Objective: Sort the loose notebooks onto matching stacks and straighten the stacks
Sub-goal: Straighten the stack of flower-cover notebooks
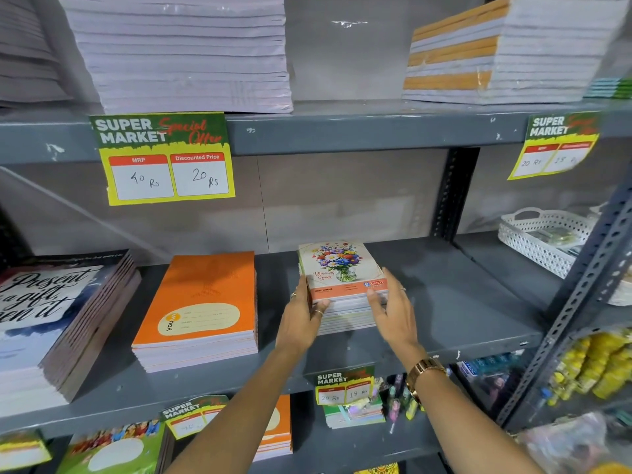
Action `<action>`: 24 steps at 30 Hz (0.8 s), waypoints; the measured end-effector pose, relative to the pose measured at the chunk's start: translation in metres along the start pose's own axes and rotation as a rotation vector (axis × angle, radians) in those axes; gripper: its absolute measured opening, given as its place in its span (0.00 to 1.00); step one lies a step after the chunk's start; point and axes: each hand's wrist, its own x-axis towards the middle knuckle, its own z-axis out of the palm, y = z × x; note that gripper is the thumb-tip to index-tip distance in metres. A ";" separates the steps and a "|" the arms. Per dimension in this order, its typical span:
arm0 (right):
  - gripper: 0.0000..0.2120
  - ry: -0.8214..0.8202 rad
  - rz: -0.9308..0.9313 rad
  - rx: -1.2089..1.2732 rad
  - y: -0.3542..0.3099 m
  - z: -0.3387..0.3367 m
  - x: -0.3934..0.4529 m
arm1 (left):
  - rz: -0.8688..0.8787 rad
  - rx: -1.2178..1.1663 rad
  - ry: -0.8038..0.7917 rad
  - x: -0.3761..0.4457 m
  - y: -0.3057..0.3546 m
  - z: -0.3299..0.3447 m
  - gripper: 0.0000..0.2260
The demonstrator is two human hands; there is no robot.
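Mid-frame, the stack of flower-covered paper notebooks runs lengthwise away from me, between my left grip and right grip, both unclenched, pressing its sides.

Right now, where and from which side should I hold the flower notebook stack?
I would hold the flower notebook stack by its two side edges, left hand from the left, right hand from the right: it lies flat, shelf free on both sides.

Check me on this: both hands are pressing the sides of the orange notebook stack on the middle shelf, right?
Not quite. The head view shows the left hand and right hand pressing the sides of the flower-cover stack on the middle shelf; the orange stack lies untouched to its left.
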 end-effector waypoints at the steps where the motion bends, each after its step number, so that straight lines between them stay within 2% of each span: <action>1: 0.25 0.002 -0.015 -0.019 0.000 0.000 -0.001 | -0.005 -0.009 0.009 0.000 0.000 0.000 0.30; 11: 0.23 0.036 -0.032 -0.057 0.004 0.002 0.000 | -0.082 -0.187 0.068 0.001 0.005 0.002 0.25; 17: 0.22 0.091 -0.023 0.001 0.003 0.006 -0.004 | -0.060 -0.189 0.098 0.003 0.002 0.005 0.22; 24: 0.25 0.116 0.029 0.041 -0.001 0.008 -0.006 | -0.028 -0.148 0.096 -0.004 0.000 0.009 0.28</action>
